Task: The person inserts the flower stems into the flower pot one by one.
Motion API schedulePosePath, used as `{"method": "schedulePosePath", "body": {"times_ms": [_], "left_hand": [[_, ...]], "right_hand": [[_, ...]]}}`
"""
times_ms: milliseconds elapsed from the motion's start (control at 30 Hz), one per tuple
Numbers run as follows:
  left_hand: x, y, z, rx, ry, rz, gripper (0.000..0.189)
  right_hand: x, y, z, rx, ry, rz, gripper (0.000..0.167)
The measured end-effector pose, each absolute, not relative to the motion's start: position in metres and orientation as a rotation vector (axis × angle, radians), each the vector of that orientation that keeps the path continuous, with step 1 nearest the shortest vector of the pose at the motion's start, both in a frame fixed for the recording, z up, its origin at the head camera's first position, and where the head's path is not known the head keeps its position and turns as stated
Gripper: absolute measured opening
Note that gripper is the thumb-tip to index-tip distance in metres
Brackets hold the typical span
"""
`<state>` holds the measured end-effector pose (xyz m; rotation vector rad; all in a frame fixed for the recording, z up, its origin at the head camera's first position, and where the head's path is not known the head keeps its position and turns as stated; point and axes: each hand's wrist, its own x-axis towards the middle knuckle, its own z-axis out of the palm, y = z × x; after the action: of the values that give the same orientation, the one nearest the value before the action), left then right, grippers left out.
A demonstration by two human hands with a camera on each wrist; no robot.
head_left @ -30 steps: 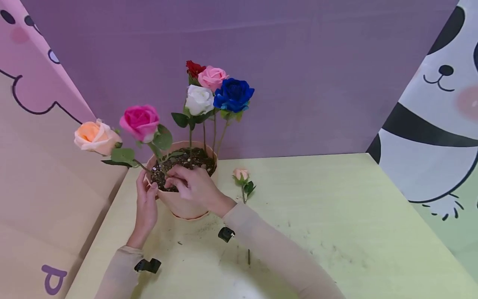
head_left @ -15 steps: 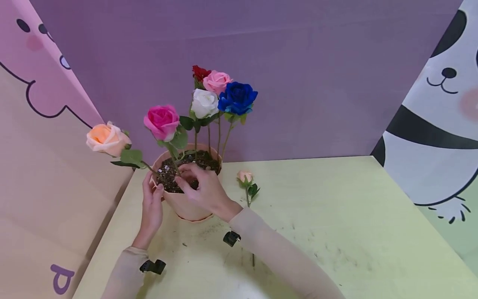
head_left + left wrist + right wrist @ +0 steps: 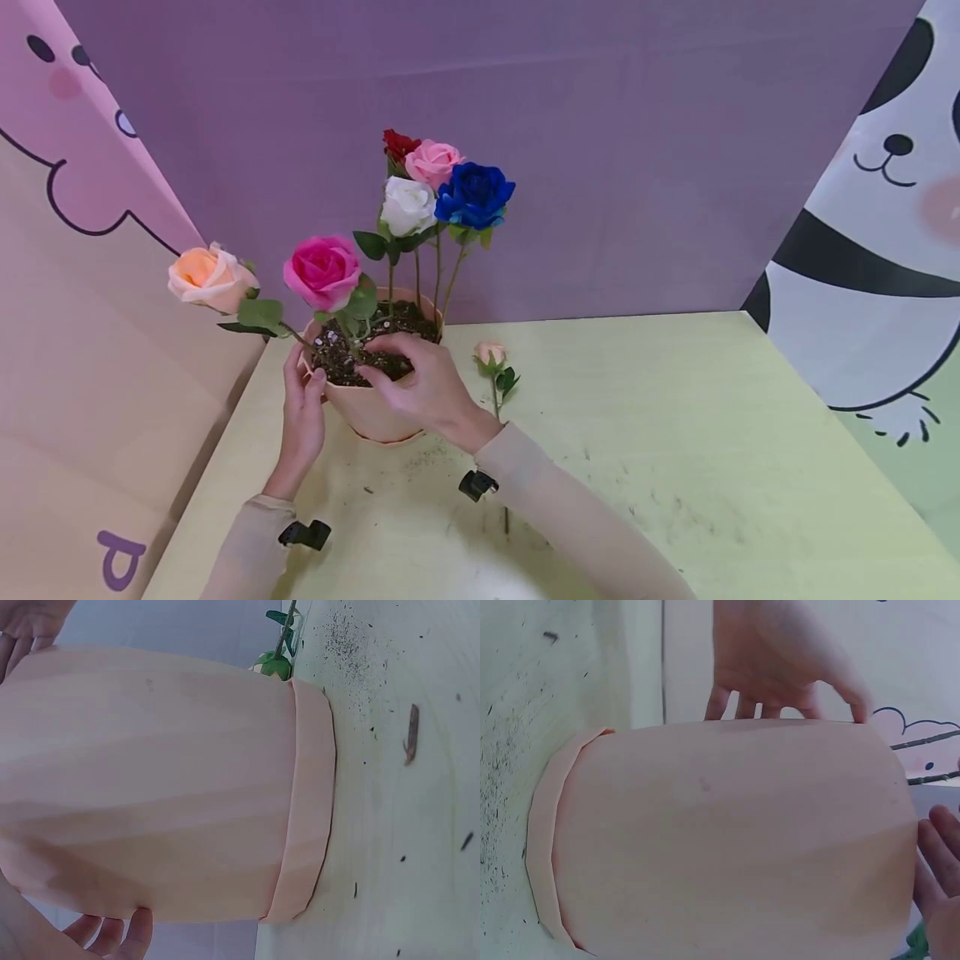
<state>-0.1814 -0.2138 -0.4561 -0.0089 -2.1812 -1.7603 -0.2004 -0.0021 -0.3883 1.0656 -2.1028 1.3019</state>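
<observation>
A pale peach flowerpot (image 3: 378, 412) filled with dark soil (image 3: 337, 354) stands at the left of the table. My left hand (image 3: 303, 425) holds its left side, thumb at the rim and fingers along the outer wall, as the right wrist view also shows. Over the soil, my right hand (image 3: 431, 387) has thumb and fingers parted, fingertips close beside the stem of a magenta rose (image 3: 322, 272). That rose leans forward. A peach rose (image 3: 212, 279) slants out to the left. White (image 3: 408, 207), blue (image 3: 476, 196), pink (image 3: 433, 163) and red (image 3: 401, 145) roses rise from the back.
A small peach rose (image 3: 491, 353) lies on the table (image 3: 675, 400) right of the pot, its stem passing under the right forearm. Soil crumbs are scattered over the tabletop. A purple wall (image 3: 600, 167) stands behind, with printed panels at both sides.
The magenta rose was more upright with my right fingertips at its stem; now its bloom sits lower and the fingers have parted, drawn slightly right. My left hand keeps holding the pot.
</observation>
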Motion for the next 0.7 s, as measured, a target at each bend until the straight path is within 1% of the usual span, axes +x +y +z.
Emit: {"method": "schedulePosePath", "body": {"times_ms": [267,467,700], "left_hand": [[-0.183,-0.213,-0.456,0.005,-2.174,-1.760,0.060],[-0.183,-0.214,-0.455,-0.014,-2.180,-1.757,0.060],[-0.183,-0.214,-0.457,-0.008,-2.177,-1.763,0.060]], "right_hand": [[-0.199,0.017,-0.388,1.017,-2.127,1.253,0.026],[-0.202,0.033,-0.391,1.024,-2.044,1.249,0.017],[-0.209,0.053,-0.404,1.035,-1.912,1.273,0.005]]}}
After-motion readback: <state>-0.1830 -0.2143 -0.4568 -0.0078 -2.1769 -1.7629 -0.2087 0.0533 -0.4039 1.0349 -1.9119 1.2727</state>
